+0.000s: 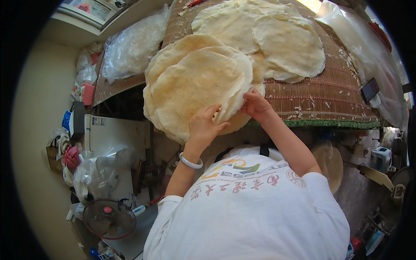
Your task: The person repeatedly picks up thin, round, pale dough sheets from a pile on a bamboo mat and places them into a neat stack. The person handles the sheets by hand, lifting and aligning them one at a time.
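A stack of large, thin round flatbreads [198,84] lies before me at the near edge of a slatted mat [318,94]. My left hand [204,125], with a pale bangle on its wrist, rests at the stack's near side, thumb and fingers apart at the folded or lifted rims. On the stack's right side, my right hand [255,104] pinches the edge of one or more sheets; how many is hidden. Farther back on the mat lie more overlapping flatbreads [234,22], with one round flatbread [289,45] on top at their right.
Plastic bags [136,45] lie at the back left, and clear plastic sheeting [364,48] covers the right side. A phone [370,90] sits at the mat's right. Dry flakes are scattered on the mat. An electric fan [109,218] stands at the lower left.
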Available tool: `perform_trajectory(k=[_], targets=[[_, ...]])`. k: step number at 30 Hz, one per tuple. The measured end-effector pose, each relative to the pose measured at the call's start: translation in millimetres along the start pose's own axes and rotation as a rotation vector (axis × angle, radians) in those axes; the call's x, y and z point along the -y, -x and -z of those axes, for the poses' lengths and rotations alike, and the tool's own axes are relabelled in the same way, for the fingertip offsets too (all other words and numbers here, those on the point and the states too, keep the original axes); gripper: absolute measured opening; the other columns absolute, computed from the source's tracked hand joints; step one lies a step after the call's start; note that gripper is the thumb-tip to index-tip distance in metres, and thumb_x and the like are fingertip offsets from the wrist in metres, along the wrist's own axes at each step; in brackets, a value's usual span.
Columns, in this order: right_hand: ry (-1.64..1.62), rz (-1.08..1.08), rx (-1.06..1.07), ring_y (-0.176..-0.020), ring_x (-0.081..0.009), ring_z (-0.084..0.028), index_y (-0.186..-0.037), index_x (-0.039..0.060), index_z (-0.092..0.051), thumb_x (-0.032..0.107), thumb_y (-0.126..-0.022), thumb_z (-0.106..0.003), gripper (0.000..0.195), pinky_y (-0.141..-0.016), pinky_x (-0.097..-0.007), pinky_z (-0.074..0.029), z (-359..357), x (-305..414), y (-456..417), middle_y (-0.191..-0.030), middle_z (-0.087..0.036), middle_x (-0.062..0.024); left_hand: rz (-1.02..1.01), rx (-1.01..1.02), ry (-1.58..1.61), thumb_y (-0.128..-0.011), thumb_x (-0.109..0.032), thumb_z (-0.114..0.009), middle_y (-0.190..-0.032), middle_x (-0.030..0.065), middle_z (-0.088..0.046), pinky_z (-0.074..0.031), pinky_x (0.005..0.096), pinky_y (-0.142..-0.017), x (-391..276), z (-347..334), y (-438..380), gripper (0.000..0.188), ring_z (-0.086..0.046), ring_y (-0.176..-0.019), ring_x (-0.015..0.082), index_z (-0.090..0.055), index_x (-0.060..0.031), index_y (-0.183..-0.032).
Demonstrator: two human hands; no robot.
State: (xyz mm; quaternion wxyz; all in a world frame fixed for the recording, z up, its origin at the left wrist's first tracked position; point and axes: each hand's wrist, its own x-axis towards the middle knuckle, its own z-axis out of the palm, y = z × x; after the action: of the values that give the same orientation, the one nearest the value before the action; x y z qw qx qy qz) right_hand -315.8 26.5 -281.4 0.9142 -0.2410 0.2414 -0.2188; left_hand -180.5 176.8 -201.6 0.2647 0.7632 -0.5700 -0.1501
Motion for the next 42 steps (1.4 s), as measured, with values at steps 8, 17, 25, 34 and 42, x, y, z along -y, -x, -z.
perform_trajectory(k=[8, 17, 25, 34, 42], targets=[[0.164, 0.098, -0.15, -0.097, -0.0197, -0.059, -0.12, 0.0143, -0.045, 0.009, -0.071, -0.064, 0.052, -0.074, -0.0402, -0.052, -3, -13, -1, -0.107, -0.057, -0.0042, -0.002, -0.047, -0.18, -0.064, -0.02, -0.072, -0.094, 0.0082, -0.062, -0.048, 0.0369, -0.074, 2, -6, 5, 0.044, -0.06, -0.088, 0.0247, -0.061, -0.0085, -0.105], [0.186, 0.309, -0.379, -0.084, -0.0199, -0.059, -0.108, 0.0037, -0.052, 0.006, -0.069, -0.066, 0.042, -0.068, -0.0329, -0.049, -16, -34, -15, -0.096, -0.06, -0.0065, 0.166, -0.094, -0.454, -0.069, -0.013, -0.064, -0.078, 0.0121, -0.063, -0.049, 0.0413, -0.064, -9, -25, 0, 0.025, -0.062, -0.074, 0.0305, -0.065, -0.0106, -0.094], [-0.073, 0.145, -0.364, -0.085, -0.0196, -0.059, -0.105, 0.002, -0.055, 0.002, -0.068, -0.065, 0.038, -0.072, -0.0326, -0.049, 1, -36, -11, -0.092, -0.061, -0.0069, 0.19, -0.116, 0.09, -0.076, -0.017, -0.065, -0.064, 0.0096, -0.064, -0.046, 0.0299, -0.055, 47, 117, -56, 0.013, -0.061, -0.057, 0.0155, -0.068, -0.0052, -0.081], [-0.352, -0.013, -0.378, -0.099, -0.0272, -0.058, -0.112, 0.0031, -0.051, -0.002, -0.068, -0.064, 0.046, -0.088, -0.0391, -0.048, 18, -22, -20, -0.106, -0.061, -0.0114, 0.45, -0.172, 0.499, -0.073, -0.01, -0.072, -0.082, 0.0076, -0.066, -0.051, 0.0266, -0.062, 101, 279, -116, 0.024, -0.063, -0.066, 0.0148, -0.064, 0.0019, -0.092], [-0.078, 0.136, -0.301, -0.088, -0.0241, -0.061, -0.11, 0.0032, -0.054, 0.001, -0.067, -0.064, 0.044, -0.078, -0.0374, -0.051, 28, -16, -14, -0.099, -0.061, -0.0094, 0.359, -0.219, 0.116, -0.072, -0.009, -0.064, -0.082, 0.0089, -0.066, -0.051, 0.0269, -0.061, 107, 424, -157, 0.024, -0.063, -0.064, 0.0161, -0.063, 0.0032, -0.093]])
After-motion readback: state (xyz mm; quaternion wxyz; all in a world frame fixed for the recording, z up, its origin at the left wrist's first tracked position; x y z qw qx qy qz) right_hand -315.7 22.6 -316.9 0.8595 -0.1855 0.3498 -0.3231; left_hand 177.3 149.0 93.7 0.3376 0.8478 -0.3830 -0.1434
